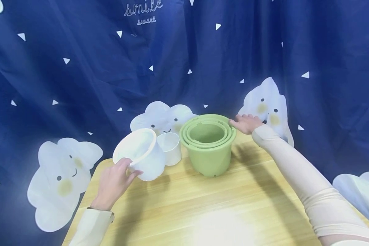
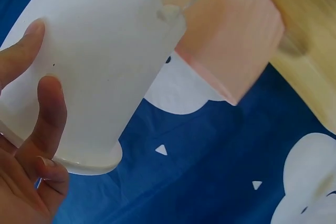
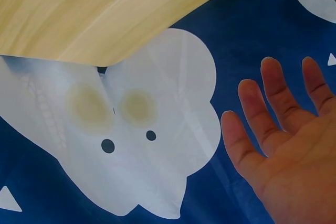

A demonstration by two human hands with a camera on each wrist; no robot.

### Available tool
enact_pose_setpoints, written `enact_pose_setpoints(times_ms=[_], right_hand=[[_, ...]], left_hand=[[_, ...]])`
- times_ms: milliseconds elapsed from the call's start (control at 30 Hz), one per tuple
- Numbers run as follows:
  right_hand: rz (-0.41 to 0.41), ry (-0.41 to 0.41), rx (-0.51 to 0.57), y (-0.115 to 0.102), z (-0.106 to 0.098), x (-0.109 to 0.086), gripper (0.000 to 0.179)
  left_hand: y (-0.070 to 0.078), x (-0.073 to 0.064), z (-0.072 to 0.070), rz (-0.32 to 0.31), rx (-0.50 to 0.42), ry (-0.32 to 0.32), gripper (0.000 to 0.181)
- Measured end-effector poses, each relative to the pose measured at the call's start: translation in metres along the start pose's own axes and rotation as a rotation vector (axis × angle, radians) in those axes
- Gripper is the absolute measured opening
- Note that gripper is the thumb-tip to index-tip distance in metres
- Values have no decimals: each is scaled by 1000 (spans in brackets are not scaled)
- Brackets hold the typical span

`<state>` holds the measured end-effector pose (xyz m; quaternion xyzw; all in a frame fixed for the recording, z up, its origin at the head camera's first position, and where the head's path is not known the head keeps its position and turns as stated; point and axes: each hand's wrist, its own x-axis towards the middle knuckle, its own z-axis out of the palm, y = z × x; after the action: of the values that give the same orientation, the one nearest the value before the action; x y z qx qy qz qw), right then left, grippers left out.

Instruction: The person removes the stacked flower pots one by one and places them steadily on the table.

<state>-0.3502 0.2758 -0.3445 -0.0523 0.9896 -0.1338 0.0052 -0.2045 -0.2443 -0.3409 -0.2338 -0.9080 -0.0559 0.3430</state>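
My left hand grips a white flowerpot by its rim, fingers over the edge and thumb outside. The pot is tilted, its mouth toward the upper left. In the left wrist view its smooth white wall fills the upper left, with fingertips on it. Behind it stands a smaller white cup, upright on the table. A green flowerpot with smaller green pots nested inside stands to its right. My right hand is at the green pot's right rim; its fingers are spread and hold nothing.
The light wooden table ends just behind the pots. A dark blue curtain with white clouds and triangles hangs beyond it. In the left wrist view a pink-looking cup shows behind the white pot.
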Motion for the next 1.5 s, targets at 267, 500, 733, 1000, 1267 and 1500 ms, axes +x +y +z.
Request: enact_pose_setpoints(times_ms=[267,500,733,1000,1267,1500], right_hand=[[13,-17,6,-1,-1,0,90],[11,-8,-1,-1,-1,-1,90],[16,-13,4,-2,-2,-3,90],[18,-24,15,-2,-3,-3,91],[17,-24,21,0,-2,1,92],[18,-34,24,0,-1,0,94]], left_hand=[[-5,-20,2,-39,10,-46,44],[-8,-33,10,-9,45,-48,46],[-7,-44,20,-37,51,-106,47],[-8,-58,27,-27,47,-119,47],[-6,-66,31,-58,37,-163,44],[-7,-72,33,-73,38,-187,44]])
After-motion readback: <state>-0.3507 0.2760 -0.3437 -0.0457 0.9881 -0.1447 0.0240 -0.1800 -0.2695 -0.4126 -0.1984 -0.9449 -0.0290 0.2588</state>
